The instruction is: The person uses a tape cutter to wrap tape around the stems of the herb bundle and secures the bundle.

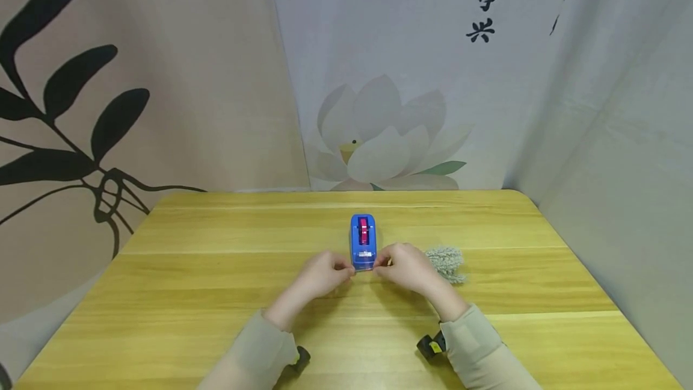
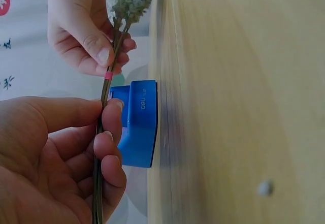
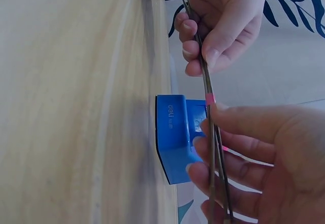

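Both hands hold a thin bunch of dried flowers, whose pale grey-green heads [image 1: 446,262] stick out past the right hand in the head view. My left hand [image 2: 66,158] pinches the dark stems [image 2: 98,183] between thumb and fingers. My right hand [image 3: 254,153] grips the bunch nearer the heads. Between the hands a narrow band of pink tape [image 2: 108,75] goes around the stems; it shows in the right wrist view too. Just beyond the fingers stands a blue tape dispenser [image 1: 363,257] with a pink-red roll [image 1: 364,230] in it.
The wooden table [image 1: 189,294] carries the dispenser near its middle. Behind it hangs a curtain [image 1: 216,77] printed with leaves, a lotus and characters. A small pale speck [image 2: 265,187] shows on the table in the left wrist view. Black wrist devices [image 1: 431,346] sit under the sleeves.
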Tool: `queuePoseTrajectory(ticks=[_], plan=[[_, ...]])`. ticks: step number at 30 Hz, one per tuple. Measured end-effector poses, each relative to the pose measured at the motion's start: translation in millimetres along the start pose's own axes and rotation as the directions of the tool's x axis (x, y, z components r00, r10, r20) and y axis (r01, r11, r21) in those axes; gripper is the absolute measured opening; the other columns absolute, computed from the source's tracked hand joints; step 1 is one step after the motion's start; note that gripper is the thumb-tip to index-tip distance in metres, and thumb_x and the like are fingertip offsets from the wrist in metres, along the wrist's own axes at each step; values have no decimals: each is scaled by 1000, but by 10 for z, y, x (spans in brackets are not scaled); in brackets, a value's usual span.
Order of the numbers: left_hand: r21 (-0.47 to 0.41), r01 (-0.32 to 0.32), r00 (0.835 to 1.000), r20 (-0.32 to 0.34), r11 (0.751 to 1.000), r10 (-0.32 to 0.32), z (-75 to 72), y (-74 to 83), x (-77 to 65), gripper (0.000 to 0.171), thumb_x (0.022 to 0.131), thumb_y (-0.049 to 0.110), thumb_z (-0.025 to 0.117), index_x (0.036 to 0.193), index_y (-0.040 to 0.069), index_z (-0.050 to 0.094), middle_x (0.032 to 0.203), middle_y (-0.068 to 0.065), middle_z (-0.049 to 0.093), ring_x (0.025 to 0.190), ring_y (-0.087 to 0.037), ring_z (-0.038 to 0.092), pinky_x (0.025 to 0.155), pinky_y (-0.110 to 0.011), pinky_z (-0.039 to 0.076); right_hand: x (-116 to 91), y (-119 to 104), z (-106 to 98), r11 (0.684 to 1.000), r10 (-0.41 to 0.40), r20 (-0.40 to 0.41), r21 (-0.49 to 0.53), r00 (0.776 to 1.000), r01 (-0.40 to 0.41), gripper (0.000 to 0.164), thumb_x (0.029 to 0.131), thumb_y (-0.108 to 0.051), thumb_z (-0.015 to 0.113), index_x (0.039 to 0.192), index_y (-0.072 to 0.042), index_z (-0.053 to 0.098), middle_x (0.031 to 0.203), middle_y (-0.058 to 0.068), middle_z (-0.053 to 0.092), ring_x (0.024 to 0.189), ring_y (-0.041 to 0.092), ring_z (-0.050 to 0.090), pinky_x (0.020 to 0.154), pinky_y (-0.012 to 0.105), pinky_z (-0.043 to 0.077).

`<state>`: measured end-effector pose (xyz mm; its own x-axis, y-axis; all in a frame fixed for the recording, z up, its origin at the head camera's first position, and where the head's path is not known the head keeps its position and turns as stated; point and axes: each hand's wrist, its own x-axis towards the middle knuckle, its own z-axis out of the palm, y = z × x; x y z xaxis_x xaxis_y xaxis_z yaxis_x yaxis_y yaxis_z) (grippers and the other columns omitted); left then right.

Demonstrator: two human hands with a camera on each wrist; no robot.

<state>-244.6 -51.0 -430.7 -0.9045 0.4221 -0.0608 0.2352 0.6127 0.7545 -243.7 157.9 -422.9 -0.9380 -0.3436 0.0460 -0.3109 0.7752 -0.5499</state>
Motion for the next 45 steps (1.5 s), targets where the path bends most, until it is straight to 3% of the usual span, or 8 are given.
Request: queuePoseTrajectory(ticks=[10,17,25,30,35,45], plan=[[12,15,999,-47,1000,-14,15,10,-8,10,90,13,67,90,5,73,77,2,64,60,-12,54,59,-29,47,1,0,-16,1000,4,-11,-5,1000,-4,6,87,-16,72,87,-13,76,88,-3,70,68,9,54,64,30,49],[-5,41,997,-61,999,-41,27,24,-2,8,90,12,67,90,6,71,81,0,64,55,-12,53,54,-29,46,-2,2,-13,1000,9,-8,-16,1000,-9,6,87,-17,72,85,-13,76,83,-4,69,63,10,52,61,27,47],[26,18,996,-89,999,-15,31,23,11,4,88,9,67,90,8,71,83,1,65,56,-12,50,52,-27,44,9,-8,2,999,24,-37,-31,999,-25,7,85,-15,74,78,-16,73,77,-9,66,66,8,53,63,29,48],[21,17,996,-84,1000,-15,29,19,15,6,87,8,67,91,8,71,83,1,64,53,-11,49,50,-27,43,13,-15,21,999,30,-53,-42,998,-32,10,84,-16,75,75,-17,71,75,-9,64,65,8,53,61,29,47],[18,25,998,-61,1000,-23,27,9,19,13,93,13,62,89,6,73,71,-1,62,48,-10,46,47,-25,39,13,9,47,999,12,-58,-35,998,-14,13,84,-14,75,73,-16,69,71,-9,61,62,9,50,58,28,44],[55,-1,998,-55,998,4,17,17,35,18,94,13,62,82,5,73,74,-4,66,59,-13,47,53,-27,41,40,89,96,999,-9,-19,50,1000,10,10,85,-18,74,80,-14,66,74,-8,62,65,9,53,60,28,47]])
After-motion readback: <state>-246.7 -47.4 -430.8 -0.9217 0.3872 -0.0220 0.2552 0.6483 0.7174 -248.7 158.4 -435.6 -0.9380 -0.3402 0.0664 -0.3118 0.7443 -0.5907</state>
